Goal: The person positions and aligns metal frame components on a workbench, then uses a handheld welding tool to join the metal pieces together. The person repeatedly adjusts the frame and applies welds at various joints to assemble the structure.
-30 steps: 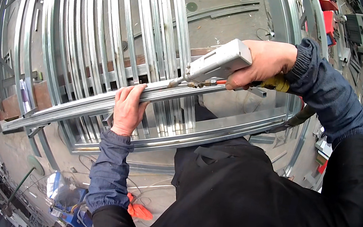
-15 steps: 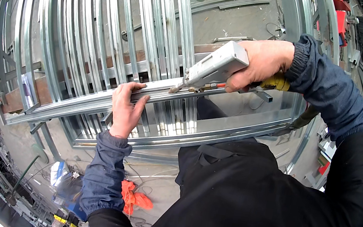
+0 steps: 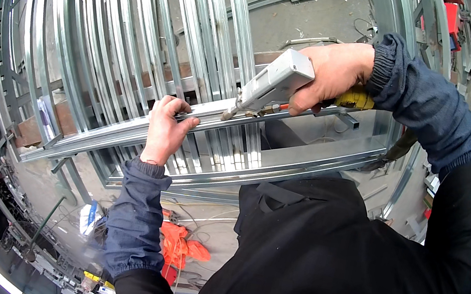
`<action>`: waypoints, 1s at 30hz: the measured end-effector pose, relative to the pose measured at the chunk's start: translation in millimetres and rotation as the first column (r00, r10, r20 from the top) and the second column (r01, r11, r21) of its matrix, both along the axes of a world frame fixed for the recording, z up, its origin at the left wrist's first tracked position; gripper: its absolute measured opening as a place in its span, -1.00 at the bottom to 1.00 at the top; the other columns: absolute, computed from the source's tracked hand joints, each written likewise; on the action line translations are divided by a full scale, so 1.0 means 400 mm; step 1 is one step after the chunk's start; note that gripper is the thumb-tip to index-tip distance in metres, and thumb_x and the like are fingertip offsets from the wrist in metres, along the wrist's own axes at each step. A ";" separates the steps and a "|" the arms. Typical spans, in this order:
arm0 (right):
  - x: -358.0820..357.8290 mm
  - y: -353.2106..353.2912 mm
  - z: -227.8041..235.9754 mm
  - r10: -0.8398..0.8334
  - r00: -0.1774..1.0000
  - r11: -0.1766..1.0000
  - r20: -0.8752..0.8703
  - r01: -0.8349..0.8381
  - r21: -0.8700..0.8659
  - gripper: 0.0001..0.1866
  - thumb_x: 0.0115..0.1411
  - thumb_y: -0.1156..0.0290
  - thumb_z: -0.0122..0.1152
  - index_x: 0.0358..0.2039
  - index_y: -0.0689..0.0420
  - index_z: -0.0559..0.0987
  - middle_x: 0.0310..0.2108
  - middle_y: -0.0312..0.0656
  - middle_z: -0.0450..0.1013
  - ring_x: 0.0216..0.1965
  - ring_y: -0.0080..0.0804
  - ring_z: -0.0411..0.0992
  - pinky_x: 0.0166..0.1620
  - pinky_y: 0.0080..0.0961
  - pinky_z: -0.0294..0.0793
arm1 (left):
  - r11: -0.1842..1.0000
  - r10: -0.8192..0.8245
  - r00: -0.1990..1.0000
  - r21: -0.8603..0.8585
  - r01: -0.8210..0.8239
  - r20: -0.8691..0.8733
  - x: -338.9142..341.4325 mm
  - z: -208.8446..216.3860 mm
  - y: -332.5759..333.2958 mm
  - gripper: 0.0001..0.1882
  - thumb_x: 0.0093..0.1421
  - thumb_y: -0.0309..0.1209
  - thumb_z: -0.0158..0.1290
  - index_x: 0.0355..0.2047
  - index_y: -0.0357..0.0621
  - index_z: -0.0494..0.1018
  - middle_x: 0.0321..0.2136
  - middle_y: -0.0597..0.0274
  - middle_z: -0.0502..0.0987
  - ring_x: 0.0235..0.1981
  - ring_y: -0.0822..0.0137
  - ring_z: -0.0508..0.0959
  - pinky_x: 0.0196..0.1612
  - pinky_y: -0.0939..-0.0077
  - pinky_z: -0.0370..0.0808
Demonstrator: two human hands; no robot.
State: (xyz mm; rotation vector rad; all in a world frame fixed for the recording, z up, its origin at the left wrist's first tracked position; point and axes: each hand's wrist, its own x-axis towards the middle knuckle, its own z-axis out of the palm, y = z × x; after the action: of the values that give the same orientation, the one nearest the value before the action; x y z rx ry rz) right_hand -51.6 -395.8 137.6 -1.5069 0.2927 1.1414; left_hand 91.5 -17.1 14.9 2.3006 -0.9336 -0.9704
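A long silvery metal profile (image 3: pixel 95 136) runs slantwise in front of me, across several other profiles. My left hand (image 3: pixel 164 131) grips it, fingers over the far edge and thumb on the near side. My right hand (image 3: pixel 338 71) is closed round a grey, box-shaped hand tool (image 3: pixel 277 80). The tool slants down to the left, its narrow metal nose (image 3: pixel 230 110) at the profile's upper face, to the right of my left hand. Whether the nose tip touches the metal, I cannot tell. A yellow part (image 3: pixel 354 97) shows beneath my right wrist.
Several long metal profiles (image 3: pixel 139 16) lie side by side beyond, over a metal frame (image 3: pixel 210 185) whose near rail passes close to my body. Orange cloth (image 3: pixel 177 244) and cables lie on the floor at lower left. Red and dark equipment (image 3: pixel 452 24) stands at far right.
The whole view has shifted slightly. The tool and my right hand have moved a little left, the nose staying near the profile. My left hand still grips the profile.
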 end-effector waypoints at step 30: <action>0.001 -0.030 0.001 -0.011 1.000 1.000 0.005 0.011 -0.006 -0.57 0.26 0.29 0.58 0.03 0.29 0.73 -0.32 -0.18 0.68 -0.37 -0.45 0.61 -0.24 -0.43 0.65 | 0.836 -0.215 0.852 -0.361 0.414 0.478 -0.050 -0.040 0.060 -0.66 0.05 -0.40 0.51 -0.13 0.01 0.72 0.07 0.19 0.69 0.02 0.06 0.65 0.11 0.03 0.51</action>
State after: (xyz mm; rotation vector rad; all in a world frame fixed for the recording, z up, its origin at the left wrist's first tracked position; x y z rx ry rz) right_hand -51.1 -408.0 138.1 -1.5113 0.3006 1.1289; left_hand 71.4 6.9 -1.0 2.0006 -1.5842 -0.2979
